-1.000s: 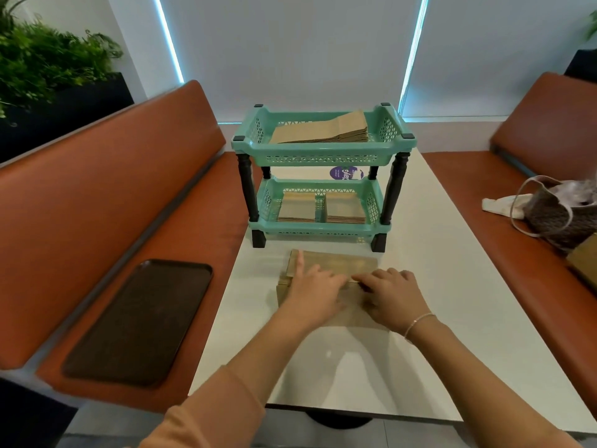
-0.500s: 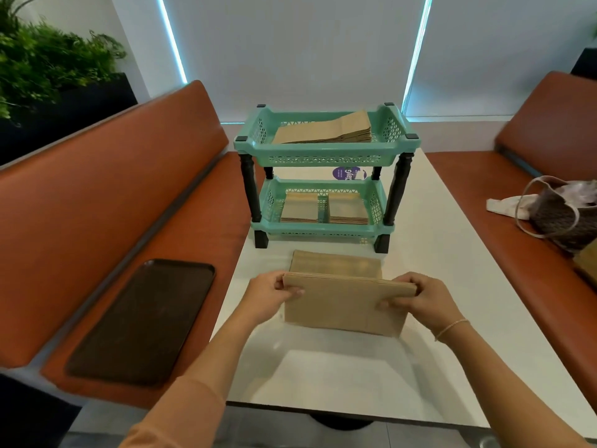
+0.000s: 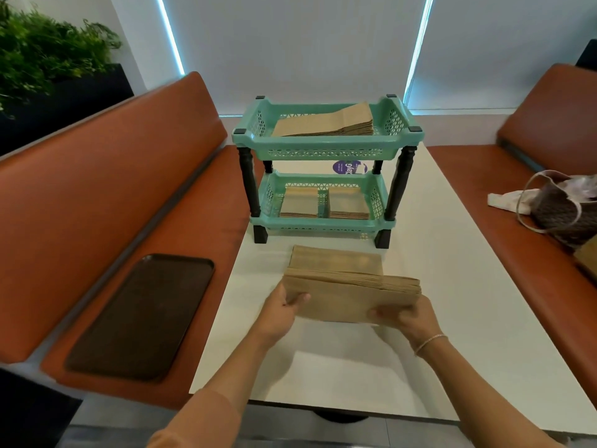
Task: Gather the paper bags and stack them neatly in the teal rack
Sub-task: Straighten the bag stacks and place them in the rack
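Now both hands, left hand (image 3: 281, 304), right hand (image 3: 407, 317), gripping bag stack (image 3: 349, 295)

A white table (image 3: 452, 286) runs down the middle, flanked by two orange-brown upholstered benches. On the left bench (image 3: 113, 205), a dark brown tray (image 3: 142, 315) lies flat on the seat, near the table's left edge. On the right bench (image 3: 533, 176), a woven brown handbag (image 3: 563, 215) with pale handles sits on the seat beside a crumpled white cloth (image 3: 504, 202). A purple round sticker (image 3: 347, 166) lies on the table toward its far edge. Green plants (image 3: 45, 53) fill a dark planter (image 3: 64, 105) behind the left bench's back.
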Demonstrator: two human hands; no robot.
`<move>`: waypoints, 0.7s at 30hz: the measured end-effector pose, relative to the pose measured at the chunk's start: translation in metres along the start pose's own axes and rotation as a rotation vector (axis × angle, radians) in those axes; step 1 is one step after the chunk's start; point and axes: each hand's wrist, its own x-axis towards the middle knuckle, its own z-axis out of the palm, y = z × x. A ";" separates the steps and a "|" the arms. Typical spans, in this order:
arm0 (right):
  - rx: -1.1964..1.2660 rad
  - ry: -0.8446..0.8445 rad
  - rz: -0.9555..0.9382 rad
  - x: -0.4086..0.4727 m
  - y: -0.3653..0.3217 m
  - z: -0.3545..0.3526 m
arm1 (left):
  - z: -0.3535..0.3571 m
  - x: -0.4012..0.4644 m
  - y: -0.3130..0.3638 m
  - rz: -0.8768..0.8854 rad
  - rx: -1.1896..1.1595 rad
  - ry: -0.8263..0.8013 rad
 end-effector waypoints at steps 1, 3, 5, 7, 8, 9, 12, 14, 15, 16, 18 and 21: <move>-0.094 0.007 0.008 0.001 0.004 0.001 | -0.001 0.000 -0.004 -0.020 0.034 -0.004; -0.458 -0.026 0.013 -0.001 0.011 0.004 | 0.000 -0.002 -0.016 -0.074 0.147 0.001; -0.634 -0.035 0.016 -0.003 0.011 0.005 | -0.001 -0.002 -0.021 -0.118 0.249 0.018; -0.627 -0.041 0.038 -0.004 0.005 0.003 | -0.002 -0.002 -0.020 -0.131 0.319 0.011; -0.601 -0.046 0.042 -0.005 0.000 0.001 | -0.003 -0.001 -0.016 -0.130 0.347 0.003; -0.547 -0.056 0.034 -0.004 -0.003 -0.001 | -0.004 -0.001 -0.010 -0.126 0.367 0.002; -0.306 -0.084 0.001 0.002 -0.023 -0.006 | -0.008 0.001 0.024 -0.067 0.366 0.022; -0.115 -0.073 -0.019 0.010 -0.049 -0.010 | -0.014 0.005 0.060 0.011 0.362 0.044; -0.019 -0.073 -0.044 0.014 -0.067 -0.012 | -0.017 0.006 0.080 0.062 0.358 0.062; 0.044 -0.083 -0.082 0.018 -0.086 -0.015 | -0.022 0.008 0.101 0.111 0.352 0.087; 0.092 -0.094 -0.177 0.026 -0.126 -0.018 | -0.031 0.011 0.143 0.187 0.320 0.144; 0.085 -0.059 -0.310 0.041 -0.183 -0.020 | -0.045 0.026 0.198 0.263 0.304 0.236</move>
